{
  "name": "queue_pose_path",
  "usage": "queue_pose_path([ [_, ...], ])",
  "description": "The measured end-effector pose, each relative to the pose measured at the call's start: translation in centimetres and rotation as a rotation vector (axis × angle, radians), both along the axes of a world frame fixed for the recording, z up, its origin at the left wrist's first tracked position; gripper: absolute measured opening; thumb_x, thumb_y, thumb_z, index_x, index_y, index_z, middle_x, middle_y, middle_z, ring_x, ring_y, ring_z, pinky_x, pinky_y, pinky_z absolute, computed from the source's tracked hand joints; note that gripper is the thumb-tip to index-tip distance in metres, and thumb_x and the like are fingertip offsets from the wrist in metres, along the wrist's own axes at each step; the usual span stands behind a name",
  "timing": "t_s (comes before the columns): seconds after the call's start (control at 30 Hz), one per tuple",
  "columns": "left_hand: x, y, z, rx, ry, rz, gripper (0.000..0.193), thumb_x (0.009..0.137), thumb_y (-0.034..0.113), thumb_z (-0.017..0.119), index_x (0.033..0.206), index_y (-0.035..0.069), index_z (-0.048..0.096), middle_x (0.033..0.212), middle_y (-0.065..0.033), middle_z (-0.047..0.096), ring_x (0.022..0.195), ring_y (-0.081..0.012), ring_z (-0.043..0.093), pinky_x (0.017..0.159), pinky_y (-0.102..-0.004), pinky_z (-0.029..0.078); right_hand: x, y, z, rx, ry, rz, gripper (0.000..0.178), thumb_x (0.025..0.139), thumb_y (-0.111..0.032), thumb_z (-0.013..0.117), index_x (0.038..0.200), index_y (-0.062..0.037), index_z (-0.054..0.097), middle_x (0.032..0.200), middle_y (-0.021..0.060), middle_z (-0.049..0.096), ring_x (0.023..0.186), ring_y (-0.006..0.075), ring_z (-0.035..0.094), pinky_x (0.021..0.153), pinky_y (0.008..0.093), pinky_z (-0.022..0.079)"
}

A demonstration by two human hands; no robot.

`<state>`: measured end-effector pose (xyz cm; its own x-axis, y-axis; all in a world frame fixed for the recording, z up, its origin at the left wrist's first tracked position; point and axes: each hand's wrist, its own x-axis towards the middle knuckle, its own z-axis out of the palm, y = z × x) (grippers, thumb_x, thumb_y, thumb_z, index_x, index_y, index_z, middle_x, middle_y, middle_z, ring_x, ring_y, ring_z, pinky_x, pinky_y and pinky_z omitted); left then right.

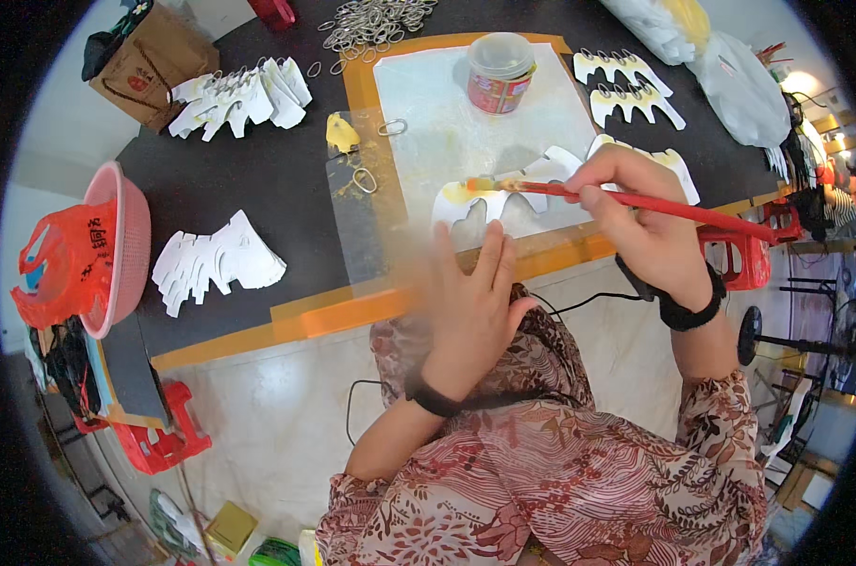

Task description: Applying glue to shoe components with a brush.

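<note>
My right hand is closed around the red handle of a paintbrush. The brush's yellowish tip rests on the left end of a white scalloped cut-out, where a yellow smear shows. With fingers stretched out, my left hand touches the cut-out's lower edge; part of this hand is blurred. The cut-out lies on a white sheet taped to the dark table. Farther back on the sheet is a tub with a clear upper part and a red label. Another cut-out is partly behind my right hand.
Left of the sheet are a yellow lump and a metal ring. Stacked white cut-outs lie near a pink basket. Ringed cut-outs sit by a paper bag. A ring pile lies at the back.
</note>
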<state>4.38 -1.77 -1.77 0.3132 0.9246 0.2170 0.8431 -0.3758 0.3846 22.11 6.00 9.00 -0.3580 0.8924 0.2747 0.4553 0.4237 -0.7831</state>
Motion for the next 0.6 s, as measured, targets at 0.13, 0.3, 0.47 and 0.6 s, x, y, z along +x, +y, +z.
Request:
queue_pose_path([
  [0.13, 0.0, 0.1, 0.1, 0.001, 0.006, 0.001, 0.071, 0.080, 0.045, 0.071, 0.136, 0.008, 0.049, 0.147, -0.0065, 0.043, 0.133, -0.0506, 0.028, 0.105, -0.0655, 0.020, -0.2, 0.3, 0.7, 0.034, -0.086, 0.048, 0.007, 0.086, -0.005, 0.058, 0.086, 0.0014, 0.060, 0.078, 0.0084, 0.063, 0.071, 0.0157, 0.058, 0.066, 0.0286, 0.046],
  [0.3, 0.0, 0.0, 0.1, -0.005, 0.016, 0.004, 0.071, 0.080, 0.045, 0.070, 0.136, 0.007, 0.049, 0.147, -0.0064, 0.042, 0.134, -0.0508, 0.028, 0.105, -0.0656, 0.020, 0.6, 0.6, 0.9, 0.043, -0.076, 0.011, 0.009, 0.086, -0.008, 0.059, 0.086, 0.0007, 0.060, 0.076, 0.0104, 0.061, 0.067, 0.0195, 0.058, 0.064, 0.0301, 0.046],
  [0.47, 0.1, 0.0, 0.0, -0.003, 0.007, 0.001, 0.071, 0.080, 0.045, 0.070, 0.136, 0.007, 0.049, 0.148, -0.0063, 0.041, 0.133, -0.0511, 0.028, 0.104, -0.0660, 0.021, -0.1, 0.5, 0.6, 0.053, -0.100, 0.067, 0.009, 0.085, -0.008, 0.059, 0.086, 0.0009, 0.060, 0.077, 0.0111, 0.062, 0.068, 0.0207, 0.059, 0.064, 0.0307, 0.046],
  [0.6, 0.0, 0.1, 0.2, -0.019, 0.005, -0.001, 0.070, 0.080, 0.045, 0.070, 0.136, 0.007, 0.049, 0.148, -0.0066, 0.041, 0.133, -0.0513, 0.028, 0.104, -0.0664, 0.022, 0.8, 0.5, 1.0, 0.068, -0.165, 0.018, 0.009, 0.085, -0.008, 0.059, 0.086, 0.0011, 0.060, 0.077, 0.0114, 0.062, 0.068, 0.0211, 0.059, 0.064, 0.0310, 0.046],
])
